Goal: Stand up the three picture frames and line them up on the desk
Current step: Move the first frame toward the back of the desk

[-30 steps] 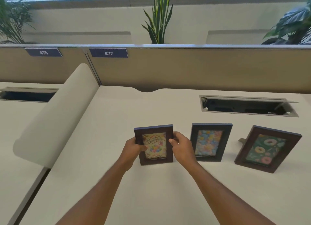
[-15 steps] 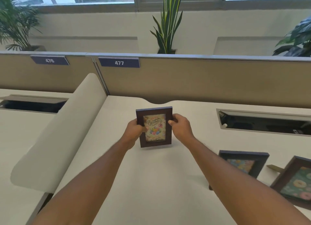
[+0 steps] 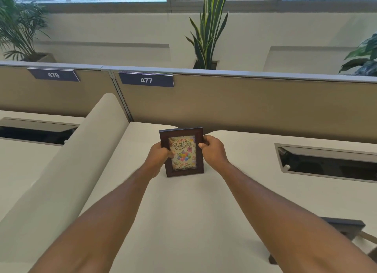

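**Brown birthday frame going to the back of the bench**

Dark brown wood is what you have between your hands: the birthday frame (image 3: pixel 182 152), upright, its picture facing you, far out on the cream bench (image 3: pixel 183 211) near the tan partition (image 3: pixel 244 105). Your left hand (image 3: pixel 159 156) closes on its left edge, thumb across the front. Your right hand (image 3: pixel 213 152) closes on the right edge, higher up. Whether the bottom edge already touches the bench, you cannot tell from here; it looks to be at or just above the surface.

To do this step well, set the bottom edge down square to the partition, then let the frame lean back onto its stand, which is hidden behind it. Ease your grip one hand at a time and wait to feel it hold before you let go. A frame this narrow will likely tip backward or twist if the stand is not fully spread.

Count what shows:
- Picture frames: one in your hands, and a dark-edged frame (image 3: pixel 344 224) at the lower right, mostly hidden by your right forearm. A third is not in view.
- Cable wells in the benches: two.
- Number plates on the partition: two, 476 and 477.
- Plants behind: three.
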`<state>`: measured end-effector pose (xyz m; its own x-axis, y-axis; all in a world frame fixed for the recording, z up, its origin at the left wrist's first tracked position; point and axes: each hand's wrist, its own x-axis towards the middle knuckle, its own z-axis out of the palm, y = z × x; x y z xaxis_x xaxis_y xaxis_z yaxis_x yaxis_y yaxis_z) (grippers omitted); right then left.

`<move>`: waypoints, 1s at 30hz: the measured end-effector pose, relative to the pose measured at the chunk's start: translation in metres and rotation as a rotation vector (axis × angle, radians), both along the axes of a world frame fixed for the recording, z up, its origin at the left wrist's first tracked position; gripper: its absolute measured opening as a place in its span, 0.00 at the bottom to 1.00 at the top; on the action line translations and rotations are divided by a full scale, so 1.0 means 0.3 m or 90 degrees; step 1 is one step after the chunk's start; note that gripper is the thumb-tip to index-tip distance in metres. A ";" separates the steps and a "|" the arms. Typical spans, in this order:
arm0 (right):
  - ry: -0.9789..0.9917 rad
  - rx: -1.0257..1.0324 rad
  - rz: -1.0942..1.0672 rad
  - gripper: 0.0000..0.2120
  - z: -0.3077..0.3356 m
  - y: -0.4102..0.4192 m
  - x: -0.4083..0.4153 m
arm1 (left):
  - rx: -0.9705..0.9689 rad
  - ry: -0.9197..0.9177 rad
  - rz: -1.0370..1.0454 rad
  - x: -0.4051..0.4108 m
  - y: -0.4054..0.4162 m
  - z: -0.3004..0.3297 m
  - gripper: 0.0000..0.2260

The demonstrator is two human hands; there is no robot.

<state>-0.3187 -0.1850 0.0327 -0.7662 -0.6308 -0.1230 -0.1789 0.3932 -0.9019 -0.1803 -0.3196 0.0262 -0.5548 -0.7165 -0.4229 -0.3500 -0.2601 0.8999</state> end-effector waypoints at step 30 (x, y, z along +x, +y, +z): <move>0.082 -0.175 0.081 0.10 0.008 0.840 0.352 | -0.237 -0.001 0.092 0.155 0.791 -0.021 0.30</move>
